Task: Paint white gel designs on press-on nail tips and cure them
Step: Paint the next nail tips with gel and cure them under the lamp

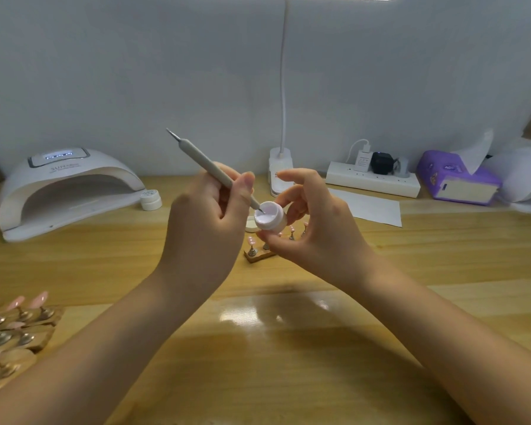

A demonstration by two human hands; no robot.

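The desk point(288, 348) is showing pale wood with a glossy varnish, throwing back lamp glare near the middle. The curing lamp point(68, 191) is gleaming in smooth white plastic. The little jar point(270, 217) is looking like white plastic, its gel shining wet. The pen tool point(209, 167) is wearing a matt grey barrel with a thin metal tip. The nail tips point(28, 302) are glinting glossy pink on small metal stems over wooden bases. A matt paper sheet point(371, 207) is lying flat; the tissue pack point(460, 179) is showing shiny purple wrap.

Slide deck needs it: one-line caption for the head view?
Left hand dips a nail-art pen into the open gel pot held by the right hand.
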